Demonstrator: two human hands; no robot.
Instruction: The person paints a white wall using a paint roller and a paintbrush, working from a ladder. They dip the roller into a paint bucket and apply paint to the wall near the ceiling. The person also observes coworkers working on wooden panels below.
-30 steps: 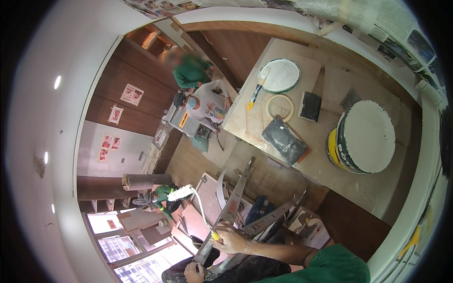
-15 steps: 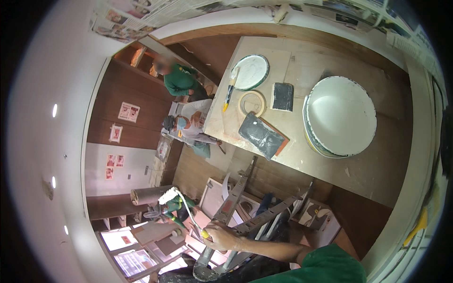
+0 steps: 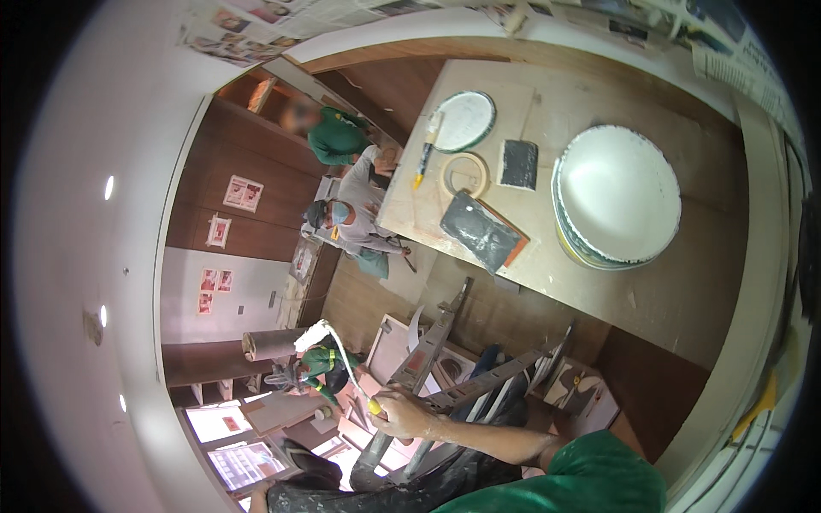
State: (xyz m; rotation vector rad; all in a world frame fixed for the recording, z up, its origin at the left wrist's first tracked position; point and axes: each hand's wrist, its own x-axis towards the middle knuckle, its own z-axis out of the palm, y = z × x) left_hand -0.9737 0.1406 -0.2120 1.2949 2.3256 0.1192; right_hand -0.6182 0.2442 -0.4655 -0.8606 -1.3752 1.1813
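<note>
My right hand (image 3: 404, 412) is closed round the yellow handle of a small paint roller (image 3: 345, 359), its bent wire frame rising to a white fuzzy roller head at upper left. That forearm, in a green sleeve, crosses above the metal stepladder (image 3: 421, 357). At the lower edge, a bit of my left hand (image 3: 258, 497) shows beside my dark, paint-spotted trouser leg; its fingers are hidden. On the pale board surface above stand a large bucket (image 3: 617, 195) white inside, a paint-smeared round lid (image 3: 464, 120), a paintbrush (image 3: 425, 154), a masking tape roll (image 3: 463, 175) and two dark sanding blocks (image 3: 485, 231).
A co-worker in green (image 3: 321, 363) is below, beyond the roller head. Farther off are a person in a grey shirt (image 3: 359, 201) with a mask and another in green (image 3: 338, 135). Newspaper sheets (image 3: 235, 32) cover the upper edge. A wooden drawer unit (image 3: 573, 393) stands beside the ladder.
The whole view has shifted slightly. The person in the grey shirt has straightened and raised an arm toward the board. My left hand has come into the lower edge; my right still holds the roller.
</note>
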